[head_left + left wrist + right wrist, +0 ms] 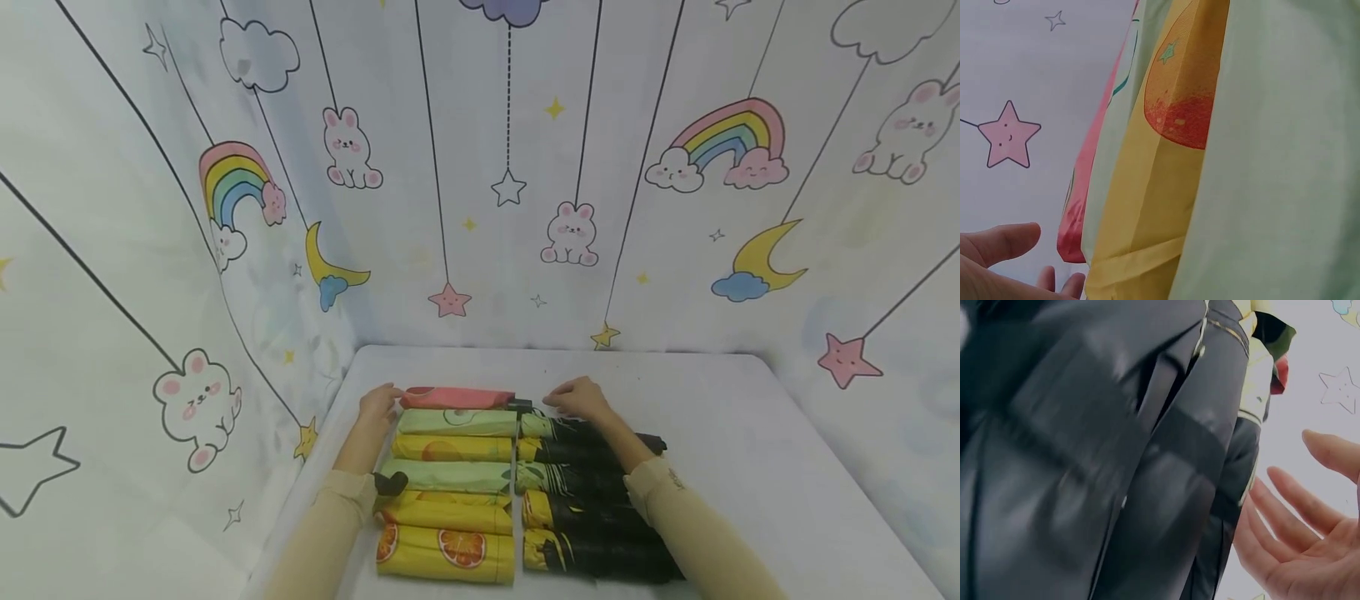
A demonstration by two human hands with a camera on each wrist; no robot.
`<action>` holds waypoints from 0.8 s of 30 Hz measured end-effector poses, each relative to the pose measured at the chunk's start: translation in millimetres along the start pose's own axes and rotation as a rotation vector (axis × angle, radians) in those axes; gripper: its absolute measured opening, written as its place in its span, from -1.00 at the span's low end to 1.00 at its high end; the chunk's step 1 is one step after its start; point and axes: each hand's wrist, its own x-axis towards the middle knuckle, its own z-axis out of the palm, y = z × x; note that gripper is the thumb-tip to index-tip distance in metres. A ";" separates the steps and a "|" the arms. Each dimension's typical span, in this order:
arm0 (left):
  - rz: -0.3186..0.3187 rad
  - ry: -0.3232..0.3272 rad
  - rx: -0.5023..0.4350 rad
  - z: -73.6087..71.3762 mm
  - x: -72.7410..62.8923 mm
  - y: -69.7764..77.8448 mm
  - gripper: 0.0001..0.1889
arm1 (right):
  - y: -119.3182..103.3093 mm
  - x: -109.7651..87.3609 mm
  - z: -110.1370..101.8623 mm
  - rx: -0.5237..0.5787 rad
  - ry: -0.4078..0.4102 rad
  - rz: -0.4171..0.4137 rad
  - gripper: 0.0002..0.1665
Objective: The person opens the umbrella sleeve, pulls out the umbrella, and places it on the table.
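Flat, fruit-printed fabric rolls that look like folded umbrellas lie in a left column on the white table. The farthest is a pink-red one (459, 398) with a short black end piece (519, 405). Beside its left end is my left hand (379, 403), thumb and fingers apart in the left wrist view. My right hand (579, 397) hovers just right of the black end piece, its fingers loosely spread and holding nothing. Under my right forearm lies a second column of black rolls (585, 479) with printed yellow or green left ends.
Nearer rolls in the left column include green ones (450, 477) and a yellow one with orange slices (442, 554). A narrow gap separates the two columns. White table surface (742, 450) extends to the right. A cartoon-printed backdrop (495, 250) stands behind and at both sides.
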 end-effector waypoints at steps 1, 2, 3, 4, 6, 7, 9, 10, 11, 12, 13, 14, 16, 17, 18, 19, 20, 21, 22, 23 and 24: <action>0.004 0.003 0.009 0.6 0.7 0.1 -0.29 | -1.3 1.6 2.2 0.007 -0.007 -0.005 -0.56; 0.006 0.005 0.012 1.3 1.5 0.1 -0.29 | -2.5 3.2 4.4 0.017 -0.010 -0.007 -0.56; 0.010 0.003 0.009 2.2 2.7 -0.1 -0.30 | -3.2 4.6 6.5 0.020 -0.011 -0.015 -0.58; 0.012 -0.001 0.002 3.6 3.4 -0.1 -0.31 | -3.8 5.9 8.5 0.033 -0.009 -0.013 -0.59; 0.018 -0.015 -0.021 5.7 5.5 -0.8 -0.32 | -4.6 8.1 12.4 0.056 -0.004 -0.018 -0.63; 0.014 -0.026 -0.042 7.2 5.5 -0.9 -0.33 | -5.0 9.1 14.4 0.062 -0.004 -0.018 -0.64; 0.016 -0.042 -0.086 8.8 6.8 -1.6 -0.34 | -5.5 11.1 18.4 0.057 -0.007 -0.015 -0.66; 0.016 -0.047 -0.100 9.5 6.9 -2.2 -0.35 | -5.6 11.3 20.3 0.049 -0.012 -0.011 -0.66; 0.017 -0.051 -0.113 10.1 7.2 -2.5 -0.36 | -6.0 11.6 21.9 0.036 -0.021 -0.008 -0.65; 0.018 -0.055 -0.127 10.8 7.3 -2.8 -0.36 | -6.6 11.9 23.3 0.022 -0.029 -0.004 -0.65; 0.020 -0.058 -0.135 11.5 7.6 -2.9 -0.36 | -7.2 12.6 24.7 0.001 -0.036 0.003 -0.64; 0.021 -0.058 -0.140 12.2 8.1 -3.1 -0.36 | -7.9 13.2 25.8 -0.018 -0.041 0.005 -0.63; 0.027 -0.055 -0.141 13.8 9.1 -3.2 -0.37 | -10.1 14.6 27.4 -0.050 -0.045 0.001 -0.61; 0.032 -0.054 -0.142 14.7 10.0 -3.2 -0.36 | -10.8 15.5 28.2 -0.059 -0.043 0.001 -0.61; 0.036 -0.049 -0.143 15.8 10.5 -3.3 -0.36 | -11.1 16.8 29.4 -0.071 -0.040 -0.002 -0.61; 0.040 -0.044 -0.145 16.6 11.2 -3.5 -0.36 | -11.1 18.0 30.8 -0.085 -0.040 -0.007 -0.60; 0.044 -0.040 -0.146 17.1 11.8 -3.7 -0.36 | -11.0 18.9 32.2 -0.096 -0.036 -0.013 -0.60; 0.049 -0.037 -0.144 17.8 11.9 -3.7 -0.36 | -10.8 20.0 33.7 -0.100 -0.033 -0.017 -0.61; 0.051 -0.030 -0.143 18.3 12.0 -4.1 -0.36 | -10.3 20.7 35.3 -0.101 -0.030 -0.019 -0.61; 0.054 -0.026 -0.146 18.8 12.5 -4.5 -0.36 | -10.2 20.6 36.7 -0.106 -0.028 -0.021 -0.62; 0.053 -0.019 -0.149 19.1 12.8 -5.1 -0.36 | -10.2 20.8 38.2 -0.108 -0.027 -0.023 -0.62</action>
